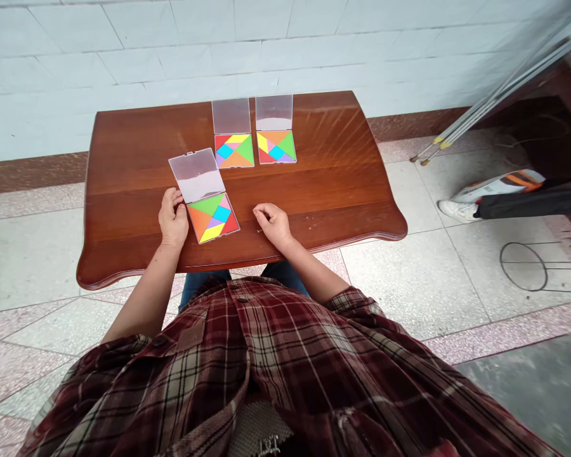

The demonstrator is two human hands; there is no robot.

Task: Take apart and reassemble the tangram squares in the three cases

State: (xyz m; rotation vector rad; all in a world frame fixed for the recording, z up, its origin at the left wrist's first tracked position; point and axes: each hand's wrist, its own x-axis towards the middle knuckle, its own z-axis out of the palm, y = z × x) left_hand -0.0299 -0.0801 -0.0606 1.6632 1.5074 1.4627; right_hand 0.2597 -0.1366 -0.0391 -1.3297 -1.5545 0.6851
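Observation:
A polished brown wooden table (137, 184) stands before me with several flat tangram cases on it. The nearest case (213, 218) holds orange, green, blue, purple, yellow and red pieces, and its clear frosted lid (196, 175) lies open beyond it. My left hand (174, 217) sits at the case's left edge, with its fingers curled against the hinge area. My right hand (272, 225) rests on the wood to the right, fingers curled around nothing. Two more open cases (235, 151) (276, 147) lie at the far side, with their lids (231, 117) (274, 112) against the far edge.
The table's near edge (247, 251) runs just past my wrists, above my plaid shirt (247, 355). A pale tiled wall (285, 51) lies behind. To the right are metal poles (495, 89), a person's leg with a white shoe (459, 211), and a wire hoop stand (523, 266).

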